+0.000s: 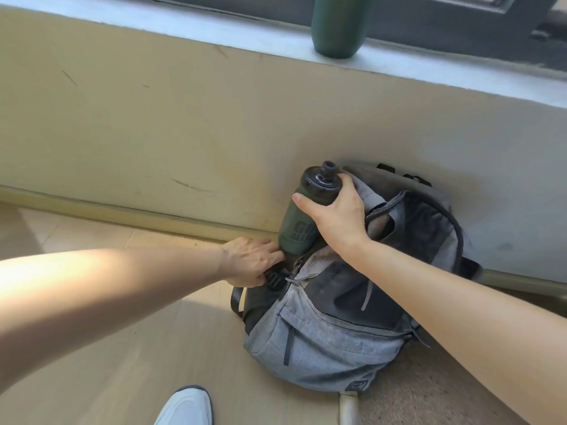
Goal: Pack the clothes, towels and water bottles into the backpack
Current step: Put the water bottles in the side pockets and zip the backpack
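Nearly upright bottle (296, 228), backpack (322, 338) against wall (184, 133)

Scuffed beige wall (153, 118), seemingly wooden floor (92, 363)

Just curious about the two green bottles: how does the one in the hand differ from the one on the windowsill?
The held bottle, gripped by the right hand, tilts over the backpack; the sill bottle stands upright, untouched. The held bottle shows dark lettering and a black spouted cap; the sill bottle looks plain, its top out of frame. Both are green.
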Tool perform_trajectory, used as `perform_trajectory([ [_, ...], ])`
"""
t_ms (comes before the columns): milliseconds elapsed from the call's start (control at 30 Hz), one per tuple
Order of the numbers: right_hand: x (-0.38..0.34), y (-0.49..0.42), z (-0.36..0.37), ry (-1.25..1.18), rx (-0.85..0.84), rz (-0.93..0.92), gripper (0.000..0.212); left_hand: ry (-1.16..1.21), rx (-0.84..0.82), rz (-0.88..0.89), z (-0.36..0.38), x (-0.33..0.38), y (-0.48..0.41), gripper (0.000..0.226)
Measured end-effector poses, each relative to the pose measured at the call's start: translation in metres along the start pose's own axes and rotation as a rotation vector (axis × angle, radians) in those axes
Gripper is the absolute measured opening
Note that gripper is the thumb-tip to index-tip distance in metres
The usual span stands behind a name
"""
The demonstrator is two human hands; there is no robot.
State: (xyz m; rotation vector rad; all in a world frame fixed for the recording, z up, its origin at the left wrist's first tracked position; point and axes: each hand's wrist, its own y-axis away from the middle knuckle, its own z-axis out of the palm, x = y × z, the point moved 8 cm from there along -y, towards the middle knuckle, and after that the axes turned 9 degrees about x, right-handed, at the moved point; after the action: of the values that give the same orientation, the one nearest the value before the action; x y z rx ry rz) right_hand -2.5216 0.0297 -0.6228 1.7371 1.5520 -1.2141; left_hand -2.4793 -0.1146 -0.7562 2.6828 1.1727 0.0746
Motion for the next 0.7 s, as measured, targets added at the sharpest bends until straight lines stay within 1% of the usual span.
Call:
perform_trajectory([
  [67, 0.002, 0.000, -0.003, -0.005, 0.012, 0.016, 0.061, 0.064, -0.035, -0.023, 0.002, -0.002, -0.001, 0.040],
  [133, 0.005, 0.000, -0.005, -0.017, 0.017, 0.035, 0.064, 0.181, -0.057, -0.032, 0.005, -0.003, 0.003, 0.033],
  [233, 0.007, 0.000, -0.009, -0.047, 0.020, 0.078, 0.064, 0.363, 0.016, -0.026, 0.003, -0.008, 0.016, 0.024],
  [300, 0.012, 0.003, -0.012, -0.082, 0.041, 0.130, 0.060, 0.437, 0.060, -0.033, 0.003, -0.009, 0.026, 0.026],
  [367, 0.024, 0.013, -0.009, -0.130, 0.056, 0.229, 0.059, 0.493, 0.094, -0.036, 0.004, -0.005, 0.035, 0.041],
  [433, 0.040, 0.028, 0.001, -0.192, 0.061, 0.345, 0.068, 0.450, 0.140, -0.025, 0.003, -0.002, 0.044, 0.046],
  [500, 0.051, 0.038, 0.009, -0.236, 0.052, 0.420, 0.084, 0.366, 0.225, 0.015, 0.000, -0.003, 0.053, 0.042],
  [533, 0.053, 0.039, 0.010, -0.231, 0.039, 0.429, 0.087, 0.331, 0.267, 0.043, -0.002, -0.003, 0.056, 0.040],
  [567, 0.054, 0.039, 0.010, -0.202, 0.021, 0.410, 0.084, 0.300, 0.288, 0.066, 0.000, -0.004, 0.058, 0.037],
  [667, 0.048, 0.038, 0.004, -0.067, -0.052, 0.298, 0.063, 0.175, 0.272, 0.120, 0.001, -0.010, 0.058, 0.028],
  [700, 0.044, 0.038, 0.004, -0.042, -0.099, 0.252, 0.060, 0.145, 0.276, 0.135, -0.001, -0.013, 0.057, 0.027],
])
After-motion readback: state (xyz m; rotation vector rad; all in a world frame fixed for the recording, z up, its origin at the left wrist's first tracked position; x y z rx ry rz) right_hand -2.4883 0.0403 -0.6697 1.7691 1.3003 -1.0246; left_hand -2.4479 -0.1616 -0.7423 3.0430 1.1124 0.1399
